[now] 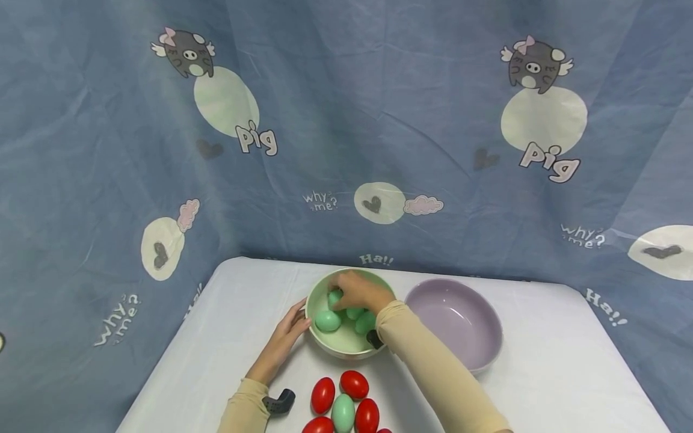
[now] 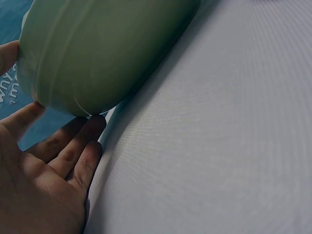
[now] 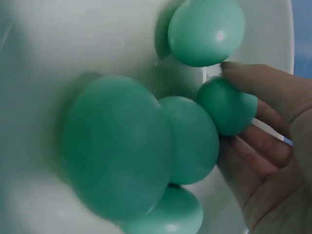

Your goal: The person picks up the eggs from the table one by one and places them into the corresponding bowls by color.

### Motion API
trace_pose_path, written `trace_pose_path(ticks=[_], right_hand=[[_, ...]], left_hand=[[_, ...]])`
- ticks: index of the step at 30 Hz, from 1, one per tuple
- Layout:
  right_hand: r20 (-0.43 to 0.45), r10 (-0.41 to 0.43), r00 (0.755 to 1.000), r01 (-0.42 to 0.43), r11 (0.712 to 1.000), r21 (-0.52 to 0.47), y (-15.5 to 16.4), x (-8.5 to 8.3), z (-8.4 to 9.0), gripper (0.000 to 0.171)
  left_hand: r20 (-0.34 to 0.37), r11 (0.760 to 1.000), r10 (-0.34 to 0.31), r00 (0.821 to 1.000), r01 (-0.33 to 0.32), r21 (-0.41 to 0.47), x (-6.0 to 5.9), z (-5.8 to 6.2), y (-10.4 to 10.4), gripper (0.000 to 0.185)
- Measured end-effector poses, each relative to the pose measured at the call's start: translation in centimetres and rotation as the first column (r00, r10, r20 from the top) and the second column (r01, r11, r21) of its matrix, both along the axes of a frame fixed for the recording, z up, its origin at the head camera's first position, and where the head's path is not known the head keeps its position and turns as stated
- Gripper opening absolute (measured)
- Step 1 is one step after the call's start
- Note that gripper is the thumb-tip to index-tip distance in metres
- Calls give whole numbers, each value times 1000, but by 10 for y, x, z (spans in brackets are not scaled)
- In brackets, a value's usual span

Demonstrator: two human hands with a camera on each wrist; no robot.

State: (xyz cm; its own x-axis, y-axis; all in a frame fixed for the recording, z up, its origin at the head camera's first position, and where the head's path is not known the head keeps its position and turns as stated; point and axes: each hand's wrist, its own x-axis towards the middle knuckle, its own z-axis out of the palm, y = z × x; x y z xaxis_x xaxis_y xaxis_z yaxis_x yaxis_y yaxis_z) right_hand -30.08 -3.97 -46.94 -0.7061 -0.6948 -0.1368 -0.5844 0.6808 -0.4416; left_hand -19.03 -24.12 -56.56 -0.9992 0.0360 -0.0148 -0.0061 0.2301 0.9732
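My right hand [image 1: 358,291] reaches into a pale green bowl [image 1: 346,348] and pinches a green toy egg [image 3: 227,106] between its thumb and fingers. Several other green eggs [image 3: 114,146] lie around it inside the bowl, some partly hidden in the head view by the hand and sleeve. At the bowl's left side, my left hand [image 1: 284,335] touches the outer wall with fairly straight fingertips, the thumb near the rim. The left wrist view shows these fingers [image 2: 80,151] under the curve of the bowl wall.
A purple bowl [image 1: 460,322] stands right of the green one, partly behind my right sleeve. On the white table [image 1: 547,355], near its front, lie several red eggs [image 1: 323,395] around one green egg [image 1: 343,413]. A blue printed curtain [image 1: 303,120] hangs behind the table.
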Motion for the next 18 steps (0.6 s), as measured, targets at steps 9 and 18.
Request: trace_pose_path(ticks=[9,18], right_hand=[[21,-18,1000,18,999,26,0,3,-2,45],[25,-7,1000,7,1000,15,3,3,-1,48]], left_hand=[[14,1000,-2,1000,2,15,-1,-1,-2,58],[4,1000,-11,1000,11,11,-3,-4,-3,57]])
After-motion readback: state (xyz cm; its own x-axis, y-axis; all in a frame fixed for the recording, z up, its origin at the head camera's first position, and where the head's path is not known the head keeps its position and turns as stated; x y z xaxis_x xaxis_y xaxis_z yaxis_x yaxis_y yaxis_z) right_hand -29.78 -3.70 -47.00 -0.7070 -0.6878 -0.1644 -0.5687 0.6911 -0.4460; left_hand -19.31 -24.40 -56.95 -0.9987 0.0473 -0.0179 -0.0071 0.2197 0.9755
